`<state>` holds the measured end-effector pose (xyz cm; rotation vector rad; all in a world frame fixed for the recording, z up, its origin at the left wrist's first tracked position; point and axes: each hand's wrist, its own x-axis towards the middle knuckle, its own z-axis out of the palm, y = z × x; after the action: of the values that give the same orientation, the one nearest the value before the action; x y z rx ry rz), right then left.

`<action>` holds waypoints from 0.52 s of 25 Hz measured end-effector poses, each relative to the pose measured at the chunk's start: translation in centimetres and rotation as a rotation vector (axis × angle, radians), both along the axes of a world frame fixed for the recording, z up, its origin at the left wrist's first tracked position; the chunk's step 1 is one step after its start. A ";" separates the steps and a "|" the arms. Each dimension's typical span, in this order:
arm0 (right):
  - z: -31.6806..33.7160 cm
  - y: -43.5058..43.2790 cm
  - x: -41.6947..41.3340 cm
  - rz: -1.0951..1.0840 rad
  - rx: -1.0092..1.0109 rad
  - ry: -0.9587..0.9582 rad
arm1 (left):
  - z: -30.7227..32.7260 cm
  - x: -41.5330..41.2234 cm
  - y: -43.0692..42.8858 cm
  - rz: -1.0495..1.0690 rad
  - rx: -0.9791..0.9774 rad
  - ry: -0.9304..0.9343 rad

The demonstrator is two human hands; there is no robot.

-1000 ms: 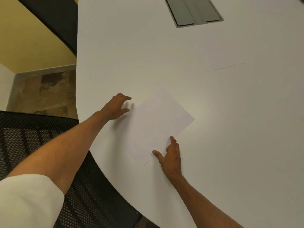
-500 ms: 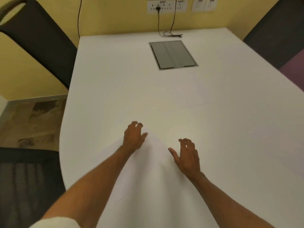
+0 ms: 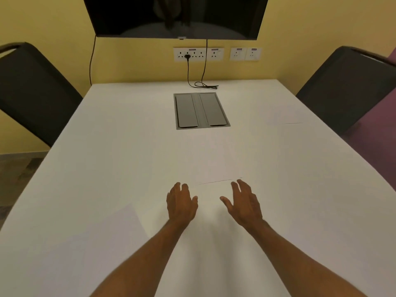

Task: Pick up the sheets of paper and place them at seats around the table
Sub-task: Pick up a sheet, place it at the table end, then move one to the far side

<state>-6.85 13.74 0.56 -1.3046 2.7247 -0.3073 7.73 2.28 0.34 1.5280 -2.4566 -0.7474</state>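
A white sheet of paper (image 3: 115, 230) lies flat on the white table (image 3: 128, 146) at the near left, left of my left forearm. A second white stack or sheet (image 3: 216, 166) rests in the table's middle, its near edge just beyond my fingertips. Another sheet (image 3: 287, 116) lies at the far right, by the right chair. My left hand (image 3: 181, 202) and my right hand (image 3: 243, 202) hover side by side over the table, fingers spread, holding nothing.
A grey cable hatch (image 3: 201, 109) is set into the table beyond the middle paper. Black chairs stand at the far left (image 3: 32, 93) and far right (image 3: 347, 86). A dark screen (image 3: 175, 16), wall sockets (image 3: 199, 54) and a black cable (image 3: 203, 83) are at the back.
Both hands left the sheet at the near left and moved toward the table's middle. My view swung up from that sheet to face the whole table.
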 end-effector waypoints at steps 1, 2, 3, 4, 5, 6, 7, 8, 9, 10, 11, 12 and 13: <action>-0.4 -0.3 -1.0 0.015 0.000 -0.007 | -0.2 -1.2 0.2 0.014 0.005 -0.010; -0.6 -0.6 -1.8 0.022 -0.008 -0.042 | -0.3 -2.3 0.2 0.020 0.011 -0.021; -1.0 -1.0 -2.7 0.019 -0.020 -0.110 | -0.7 -3.3 0.2 0.022 0.018 -0.027; -1.4 -1.5 -3.5 0.007 -0.028 -0.188 | -1.1 -4.1 0.0 0.024 0.028 -0.029; -2.0 -2.1 -4.3 -0.002 -0.027 -0.227 | -1.6 -5.0 -0.5 0.021 0.039 -0.027; -2.6 -2.7 -4.9 -0.015 -0.011 -0.213 | -2.3 -5.8 -1.0 0.013 0.055 -0.028; -3.4 -3.3 -5.7 -0.025 0.010 -0.184 | -3.0 -6.6 -1.6 0.016 0.073 -0.022; -4.2 -4.0 -6.5 -0.042 0.015 -0.174 | -3.7 -7.5 -2.2 0.032 0.088 -0.004; -5.0 -4.5 -7.2 -0.060 0.021 -0.174 | -4.4 -8.2 -2.7 0.061 0.107 0.023; -5.6 -5.0 -8.0 -0.077 0.013 -0.178 | -5.1 -9.1 -3.2 0.102 0.126 0.055; -6.1 -5.3 -8.6 -0.088 0.006 -0.187 | -5.7 -9.7 -3.6 0.146 0.137 0.078; -6.6 -5.6 -9.3 -0.105 -0.007 -0.216 | -6.3 -10.4 -4.0 0.175 0.128 0.088; -7.0 -5.9 -10.0 -0.126 -0.026 -0.261 | -6.7 -10.8 -4.3 0.188 0.099 0.085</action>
<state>-16.84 7.79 -6.40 -1.0178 2.5916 -0.4890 -3.06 -2.02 -6.38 1.6956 -2.2077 -0.8904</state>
